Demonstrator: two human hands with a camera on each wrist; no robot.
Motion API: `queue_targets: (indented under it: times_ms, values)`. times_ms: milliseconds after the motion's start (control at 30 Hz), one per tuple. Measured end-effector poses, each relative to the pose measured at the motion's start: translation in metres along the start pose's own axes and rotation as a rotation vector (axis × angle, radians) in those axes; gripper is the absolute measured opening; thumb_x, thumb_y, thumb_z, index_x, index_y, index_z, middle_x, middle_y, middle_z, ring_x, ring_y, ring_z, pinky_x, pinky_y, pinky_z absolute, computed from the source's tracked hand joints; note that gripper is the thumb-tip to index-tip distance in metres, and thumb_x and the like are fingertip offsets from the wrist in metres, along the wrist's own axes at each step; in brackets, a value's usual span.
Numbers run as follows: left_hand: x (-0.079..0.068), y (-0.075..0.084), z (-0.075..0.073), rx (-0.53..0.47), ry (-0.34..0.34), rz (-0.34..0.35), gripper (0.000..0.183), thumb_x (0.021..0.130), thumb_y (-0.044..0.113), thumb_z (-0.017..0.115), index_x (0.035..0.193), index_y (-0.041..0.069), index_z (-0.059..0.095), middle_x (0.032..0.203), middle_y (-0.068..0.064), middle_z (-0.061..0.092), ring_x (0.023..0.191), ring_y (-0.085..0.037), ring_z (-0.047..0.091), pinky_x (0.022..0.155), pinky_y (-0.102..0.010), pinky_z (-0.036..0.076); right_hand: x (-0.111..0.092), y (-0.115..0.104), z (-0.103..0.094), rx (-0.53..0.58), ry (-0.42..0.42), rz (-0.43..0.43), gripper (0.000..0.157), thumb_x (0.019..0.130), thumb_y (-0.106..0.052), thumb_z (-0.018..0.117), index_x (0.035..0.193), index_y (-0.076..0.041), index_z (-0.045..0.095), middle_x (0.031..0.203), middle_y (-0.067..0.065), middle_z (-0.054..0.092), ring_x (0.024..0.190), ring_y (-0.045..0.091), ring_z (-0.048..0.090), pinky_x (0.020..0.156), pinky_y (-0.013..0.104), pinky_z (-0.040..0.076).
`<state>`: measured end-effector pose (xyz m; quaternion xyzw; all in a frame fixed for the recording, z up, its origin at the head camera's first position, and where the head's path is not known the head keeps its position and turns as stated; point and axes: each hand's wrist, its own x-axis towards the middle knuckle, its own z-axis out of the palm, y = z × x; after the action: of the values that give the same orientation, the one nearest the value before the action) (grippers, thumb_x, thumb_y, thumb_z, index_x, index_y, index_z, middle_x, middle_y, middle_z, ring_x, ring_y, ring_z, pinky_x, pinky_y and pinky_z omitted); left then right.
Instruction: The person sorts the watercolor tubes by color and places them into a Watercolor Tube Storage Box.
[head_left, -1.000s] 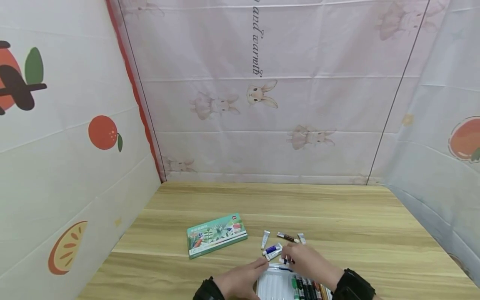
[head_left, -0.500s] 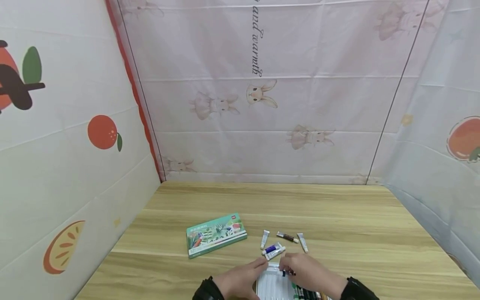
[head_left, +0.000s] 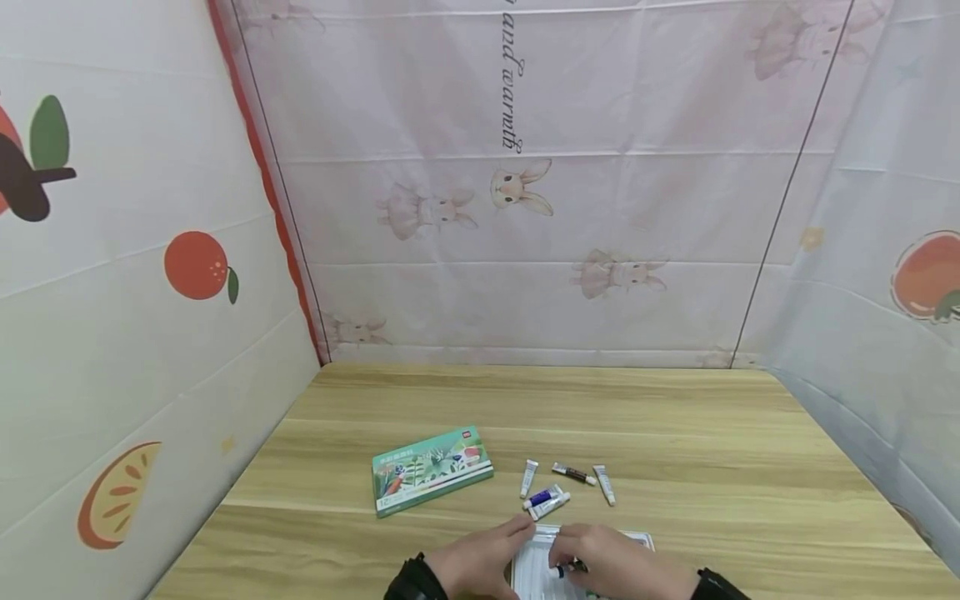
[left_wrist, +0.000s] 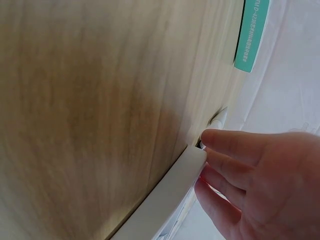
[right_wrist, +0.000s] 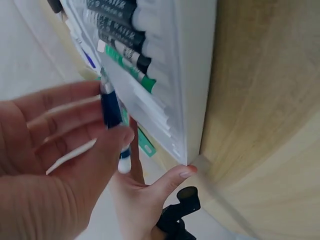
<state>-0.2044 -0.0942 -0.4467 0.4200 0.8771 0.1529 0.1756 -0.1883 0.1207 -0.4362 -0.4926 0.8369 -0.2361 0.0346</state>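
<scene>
A white plastic tray lies at the table's near edge. My left hand rests along its left side, fingers straight at the far corner in the left wrist view and thumb on the near corner in the right wrist view. Over the tray, my right hand pinches a dark blue paint tube with a white cap between thumb and fingers. Several tubes lie side by side in the tray's slots, among them a green tube and black-labelled tubes; bare slots show beside the green one.
Beyond the tray lie loose paint tubes: a purple tube against a white tube, a brown tube, and two pale tubes apart. A green paint box lies to their left. Printed cloth walls surround the wooden table.
My right hand has moved nearer, from the tray's far edge to over its slots, carrying the dark blue tube. A pale tube behind it is uncovered. The left hand stays put.
</scene>
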Motion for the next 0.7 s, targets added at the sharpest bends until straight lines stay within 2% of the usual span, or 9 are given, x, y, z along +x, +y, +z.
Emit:
queue_targets:
  times_ms: [167, 300, 533, 700]
  values:
    - [0.000, 0.001, 0.000, -0.011, -0.003, 0.000, 0.084, 0.065, 0.049, 0.059, 0.129, 0.005, 0.025, 0.131, -0.002, 0.021, 0.113, -0.005, 0.025, 0.086, -0.020, 0.030, -0.003, -0.003, 0.002, 0.018, 0.005, -0.048, 0.024, 0.071, -0.006, 0.062, 0.092, -0.018, 0.057, 0.088, -0.015, 0.049, 0.078, -0.004, 0.046, 0.062, 0.011, 0.040]
    - [0.000, 0.003, 0.001, -0.059, -0.017, -0.024, 0.083, 0.065, 0.047, 0.059, 0.129, 0.008, 0.025, 0.131, 0.001, 0.022, 0.111, -0.004, 0.026, 0.086, -0.020, 0.031, -0.007, -0.004, 0.004, 0.004, -0.012, -0.065, 0.023, 0.072, -0.009, 0.061, 0.091, -0.020, 0.055, 0.089, -0.016, 0.048, 0.078, -0.003, 0.044, 0.062, 0.010, 0.039]
    - [0.001, 0.004, 0.002, -0.017, -0.011, -0.013, 0.085, 0.064, 0.051, 0.058, 0.129, 0.007, 0.024, 0.131, 0.000, 0.021, 0.113, -0.006, 0.025, 0.086, -0.020, 0.030, -0.009, 0.002, 0.009, -0.066, 0.028, -0.177, 0.022, 0.072, -0.006, 0.061, 0.090, -0.017, 0.054, 0.089, -0.014, 0.049, 0.084, -0.003, 0.043, 0.068, 0.008, 0.036]
    - [0.001, 0.003, 0.003, -0.014, -0.009, 0.000, 0.085, 0.064, 0.052, 0.057, 0.129, 0.007, 0.025, 0.131, -0.001, 0.021, 0.113, -0.006, 0.025, 0.087, -0.020, 0.030, -0.014, 0.007, 0.010, -0.142, 0.033, -0.156, 0.022, 0.069, -0.006, 0.064, 0.086, -0.017, 0.056, 0.088, -0.013, 0.050, 0.083, -0.004, 0.043, 0.065, 0.007, 0.036]
